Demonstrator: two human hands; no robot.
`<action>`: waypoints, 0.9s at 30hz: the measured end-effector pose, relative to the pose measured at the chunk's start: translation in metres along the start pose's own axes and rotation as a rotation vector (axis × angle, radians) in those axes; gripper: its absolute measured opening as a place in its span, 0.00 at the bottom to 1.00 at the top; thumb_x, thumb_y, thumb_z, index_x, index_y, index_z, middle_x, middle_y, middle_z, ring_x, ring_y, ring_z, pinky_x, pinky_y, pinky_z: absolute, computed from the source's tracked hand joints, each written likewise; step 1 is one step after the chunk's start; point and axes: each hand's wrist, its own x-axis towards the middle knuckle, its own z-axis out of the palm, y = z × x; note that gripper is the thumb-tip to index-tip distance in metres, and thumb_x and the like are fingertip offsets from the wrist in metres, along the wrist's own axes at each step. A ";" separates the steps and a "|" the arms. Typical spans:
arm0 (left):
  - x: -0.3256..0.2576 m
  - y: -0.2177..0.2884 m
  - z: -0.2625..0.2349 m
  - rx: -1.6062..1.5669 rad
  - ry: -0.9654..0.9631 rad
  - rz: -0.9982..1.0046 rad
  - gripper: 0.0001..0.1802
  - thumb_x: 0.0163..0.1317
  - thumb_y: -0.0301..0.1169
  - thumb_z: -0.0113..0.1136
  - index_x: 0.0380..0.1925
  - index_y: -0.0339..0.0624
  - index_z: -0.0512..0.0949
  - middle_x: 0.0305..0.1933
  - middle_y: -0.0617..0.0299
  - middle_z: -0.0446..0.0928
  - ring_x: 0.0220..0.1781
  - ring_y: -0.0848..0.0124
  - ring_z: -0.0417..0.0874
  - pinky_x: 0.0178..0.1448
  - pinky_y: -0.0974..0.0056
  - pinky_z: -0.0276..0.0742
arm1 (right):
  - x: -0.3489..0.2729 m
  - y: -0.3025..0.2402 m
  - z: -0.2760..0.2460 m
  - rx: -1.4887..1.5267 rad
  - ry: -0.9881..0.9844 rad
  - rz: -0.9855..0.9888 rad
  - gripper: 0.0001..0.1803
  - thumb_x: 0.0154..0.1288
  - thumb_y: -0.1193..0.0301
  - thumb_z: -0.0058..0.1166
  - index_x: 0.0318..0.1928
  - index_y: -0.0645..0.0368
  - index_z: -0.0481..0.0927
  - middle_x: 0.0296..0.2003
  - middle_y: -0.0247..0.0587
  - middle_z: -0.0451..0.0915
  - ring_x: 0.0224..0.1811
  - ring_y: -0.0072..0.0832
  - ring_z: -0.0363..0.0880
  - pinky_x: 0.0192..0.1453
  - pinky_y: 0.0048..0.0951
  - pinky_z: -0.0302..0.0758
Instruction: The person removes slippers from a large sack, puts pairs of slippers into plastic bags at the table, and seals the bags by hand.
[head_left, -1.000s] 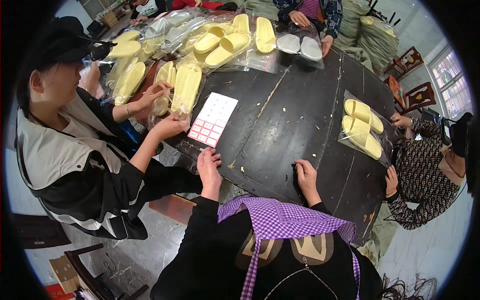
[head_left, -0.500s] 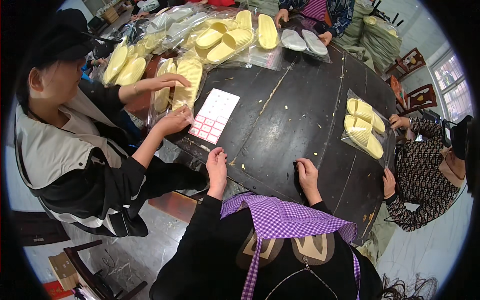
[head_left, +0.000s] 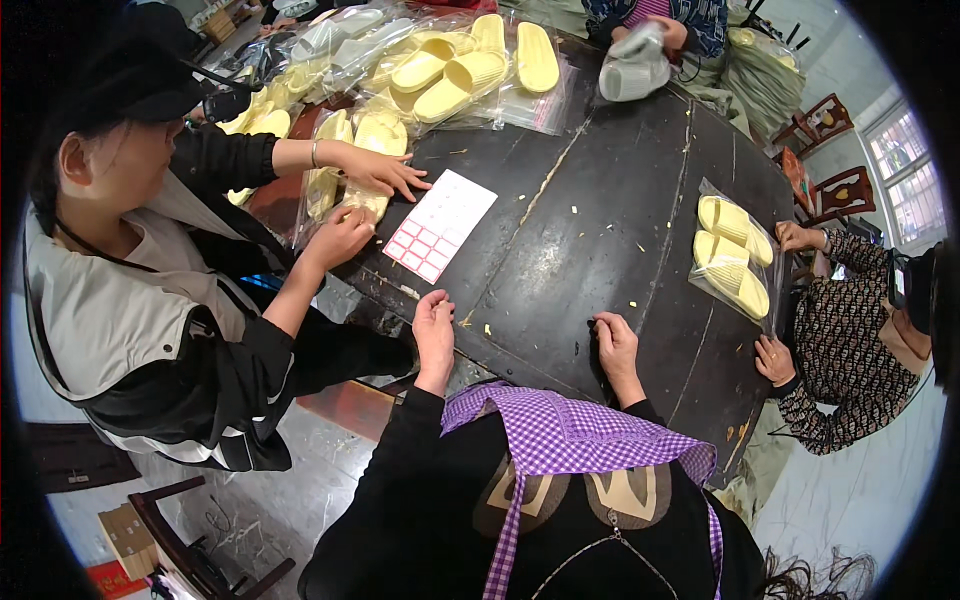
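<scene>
My left hand (head_left: 433, 336) rests at the near left edge of the table, its fingers loosely curled with nothing visible in them. Farther right, my right hand (head_left: 616, 346) lies on the near part of the tabletop, also curled and seemingly holding nothing. Beyond my left hand is a white sheet of red-bordered stickers (head_left: 440, 226), untouched by me. At my left, a person's hand (head_left: 382, 174) reaches beside the sheet, while the other hand (head_left: 345, 231) touches a bagged pair of yellow slippers (head_left: 378, 132).
Bagged yellow slippers (head_left: 733, 255) lie at the right, near another person's hands (head_left: 774, 360). Across the table (head_left: 560, 250), a person lifts bagged grey slippers (head_left: 636, 72), blurred. Several more yellow slippers (head_left: 460, 85) are heaped at the far left. Small yellow scraps dot the tabletop.
The sticker sheet has shifted slightly right, and the left person's hand has moved toward it. The person across has raised the grey slippers off the table. My hands have barely moved.
</scene>
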 end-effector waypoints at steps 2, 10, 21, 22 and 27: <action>0.000 0.001 0.000 0.002 0.000 -0.006 0.14 0.64 0.27 0.49 0.48 0.32 0.72 0.45 0.59 0.76 0.43 0.74 0.77 0.46 0.70 0.73 | 0.000 -0.002 -0.001 0.006 -0.020 0.057 0.05 0.62 0.78 0.50 0.37 0.63 0.78 0.31 0.44 0.79 0.32 0.31 0.79 0.38 0.26 0.74; -0.002 0.000 -0.002 -0.015 -0.008 0.003 0.14 0.65 0.27 0.49 0.48 0.32 0.72 0.45 0.59 0.75 0.43 0.74 0.76 0.45 0.71 0.72 | 0.000 -0.007 -0.002 0.016 -0.029 0.079 0.05 0.62 0.78 0.50 0.38 0.63 0.78 0.31 0.44 0.79 0.32 0.31 0.79 0.38 0.26 0.74; 0.000 -0.002 -0.003 -0.010 -0.008 0.013 0.13 0.64 0.25 0.48 0.47 0.33 0.72 0.44 0.59 0.76 0.43 0.73 0.78 0.46 0.70 0.73 | 0.000 0.001 0.000 -0.023 0.002 -0.019 0.06 0.63 0.78 0.49 0.38 0.64 0.78 0.29 0.37 0.78 0.27 0.21 0.75 0.33 0.21 0.72; 0.000 -0.004 -0.003 -0.016 -0.009 0.014 0.13 0.64 0.25 0.48 0.47 0.33 0.72 0.44 0.59 0.76 0.43 0.73 0.78 0.46 0.70 0.73 | 0.000 0.001 0.001 -0.022 0.002 -0.017 0.06 0.63 0.78 0.49 0.38 0.64 0.78 0.29 0.37 0.78 0.27 0.21 0.75 0.33 0.21 0.73; 0.001 -0.006 -0.003 -0.033 -0.015 0.012 0.13 0.64 0.26 0.48 0.47 0.33 0.72 0.44 0.59 0.76 0.43 0.73 0.77 0.46 0.70 0.73 | 0.000 0.000 0.000 -0.024 0.005 -0.016 0.05 0.63 0.78 0.49 0.38 0.65 0.78 0.29 0.38 0.78 0.28 0.21 0.76 0.33 0.22 0.73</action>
